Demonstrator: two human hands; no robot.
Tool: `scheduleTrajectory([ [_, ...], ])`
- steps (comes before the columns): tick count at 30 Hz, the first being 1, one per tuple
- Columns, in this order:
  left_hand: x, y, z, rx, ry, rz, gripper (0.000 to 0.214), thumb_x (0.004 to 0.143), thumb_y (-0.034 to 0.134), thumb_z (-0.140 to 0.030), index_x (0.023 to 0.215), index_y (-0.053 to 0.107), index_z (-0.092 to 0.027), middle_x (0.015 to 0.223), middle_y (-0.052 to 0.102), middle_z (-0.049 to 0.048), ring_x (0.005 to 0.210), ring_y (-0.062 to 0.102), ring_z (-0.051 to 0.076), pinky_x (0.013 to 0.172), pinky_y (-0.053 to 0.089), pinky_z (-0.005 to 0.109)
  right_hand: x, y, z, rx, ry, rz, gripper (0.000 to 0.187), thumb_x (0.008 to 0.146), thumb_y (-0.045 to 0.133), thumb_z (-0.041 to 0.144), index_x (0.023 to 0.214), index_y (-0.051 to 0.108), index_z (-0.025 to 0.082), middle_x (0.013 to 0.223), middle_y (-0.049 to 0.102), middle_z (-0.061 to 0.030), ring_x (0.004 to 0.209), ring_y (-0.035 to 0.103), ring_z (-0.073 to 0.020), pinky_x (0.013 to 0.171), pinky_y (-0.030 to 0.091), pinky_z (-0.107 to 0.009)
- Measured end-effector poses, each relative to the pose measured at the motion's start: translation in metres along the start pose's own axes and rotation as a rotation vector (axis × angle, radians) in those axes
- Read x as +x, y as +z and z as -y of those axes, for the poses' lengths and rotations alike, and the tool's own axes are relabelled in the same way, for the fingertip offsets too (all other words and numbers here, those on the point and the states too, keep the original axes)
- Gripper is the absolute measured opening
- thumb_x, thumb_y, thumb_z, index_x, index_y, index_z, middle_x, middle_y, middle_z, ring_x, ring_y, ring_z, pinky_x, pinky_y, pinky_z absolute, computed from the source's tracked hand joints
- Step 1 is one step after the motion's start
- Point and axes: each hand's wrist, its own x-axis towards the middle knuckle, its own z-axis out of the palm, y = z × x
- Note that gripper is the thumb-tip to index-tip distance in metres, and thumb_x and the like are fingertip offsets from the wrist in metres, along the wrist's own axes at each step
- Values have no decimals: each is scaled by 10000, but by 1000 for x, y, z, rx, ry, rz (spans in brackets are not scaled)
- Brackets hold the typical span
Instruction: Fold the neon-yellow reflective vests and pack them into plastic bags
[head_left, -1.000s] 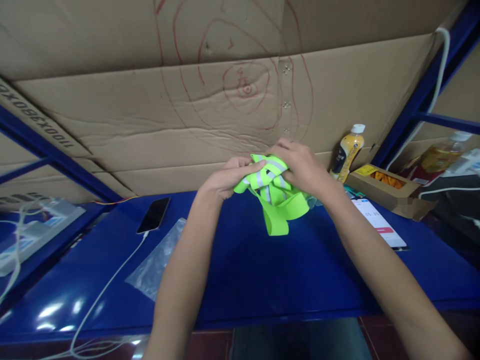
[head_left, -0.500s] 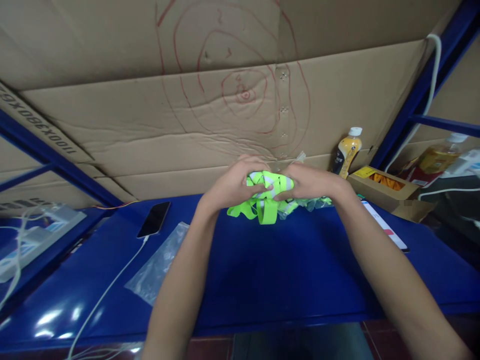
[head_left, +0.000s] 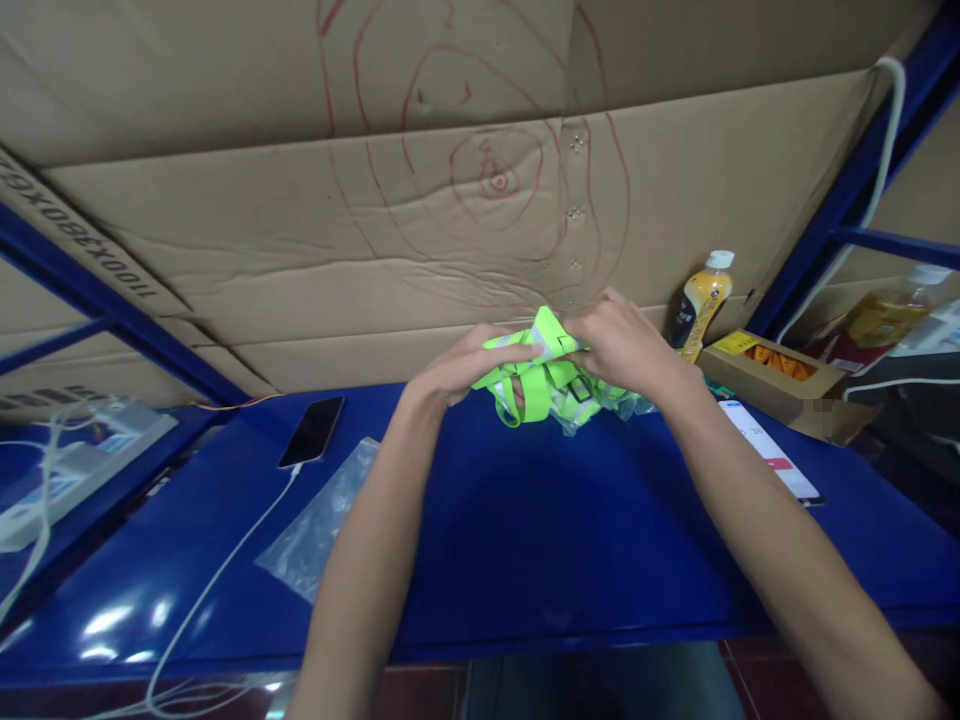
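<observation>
Bright neon-green reflective straps (head_left: 535,392) with silvery stripes are bunched between my two hands over the back of the blue table. My left hand (head_left: 463,366) is closed on the left side of the bundle, its thumb lying across the top. From the right, my right hand (head_left: 621,342) grips the bundle's upper edge, its fingertips partly hidden. A green loop hangs at the front, and a dark buckle (head_left: 580,390) shows beside it. More green strap and some clear plastic (head_left: 634,404) lie under my right hand.
A clear plastic bag (head_left: 319,525) lies left of my left forearm, near a phone (head_left: 311,432) on a white cable. To the right are a lit phone (head_left: 772,455), an open cardboard box (head_left: 814,385) and a bottle (head_left: 703,305). Cardboard (head_left: 262,220) stands behind.
A folded strap end now sticks up between my hands. My right hand has shifted slightly right, its knuckles raised. The buckle has come into view at the front of the bundle.
</observation>
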Motion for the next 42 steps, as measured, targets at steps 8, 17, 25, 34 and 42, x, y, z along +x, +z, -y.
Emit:
scheduleTrajectory([
  [8,12,4,4,35,95,-205,424,702,934,-481,912,755,-160,781,712,51,616,638,187,516,499,281,1,-1,1,79,-9,-148,460,916,670,133,1374,676,167,1329,723,-154,1206,630,-346,985,373,-422],
  [17,-2,3,-10,837,556,-138,335,835,826,-338,1108,695,-195,1081,755,29,973,665,229,880,471,326,-2,-10,-15,511,10,101,502,780,909,425,1177,718,183,1066,785,-56,940,703,-243,789,444,-288],
  [25,-6,14,-16,1048,708,-165,299,842,657,-97,1116,653,-216,1255,701,96,1150,652,270,953,492,368,-7,-23,-18,549,127,355,452,767,894,564,796,661,178,643,615,26,579,501,-123,576,314,-277],
  [34,-6,12,-9,1021,634,-291,422,799,627,-87,1189,691,-234,1176,788,44,1107,732,271,939,506,350,3,11,-19,820,-14,117,294,855,699,267,1132,685,170,800,739,7,655,625,-166,661,410,-269],
  [42,4,-7,4,637,475,-110,689,718,920,-367,1358,706,-223,1390,747,82,1271,691,312,1075,506,366,-1,-2,-9,395,-93,-16,484,703,520,-7,1111,715,166,1068,791,-95,1011,708,-267,821,400,-299],
])
